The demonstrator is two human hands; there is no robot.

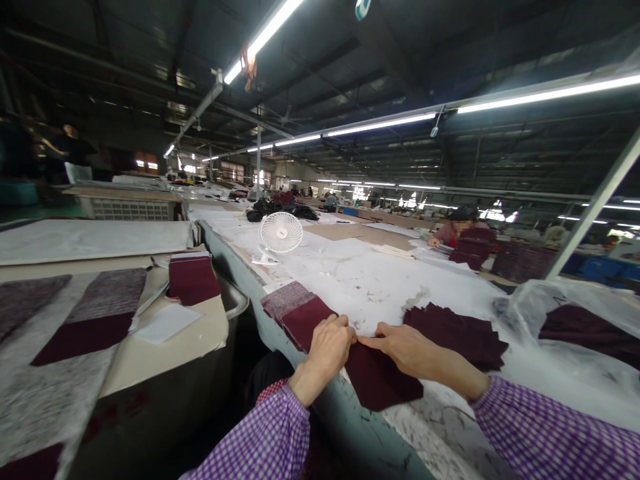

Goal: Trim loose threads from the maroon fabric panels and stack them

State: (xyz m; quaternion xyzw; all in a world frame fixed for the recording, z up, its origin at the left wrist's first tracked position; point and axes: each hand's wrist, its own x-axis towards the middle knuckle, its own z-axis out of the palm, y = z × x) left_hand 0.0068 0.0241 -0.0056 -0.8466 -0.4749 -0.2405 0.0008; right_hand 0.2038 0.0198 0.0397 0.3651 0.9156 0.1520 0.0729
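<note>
Camera is looking from the wearer's head | facing forward and down | showing left hand (330, 343) and right hand (417, 350) near, worktable (357, 277) stretching beyond

This is a workshop, a large hall for textile work. Strip lights (383, 125) hang in long rows under a dark, high roof (395, 57). A long tabletop (360, 273) runs far back, carrying cut maroon cloth (383, 381), a dark pile (283, 209) and a small fan (281, 233). Across it a co-worker (445, 233) sits by stacked maroon pieces (473, 248); blue bins (600, 268) stand at the right.
</note>
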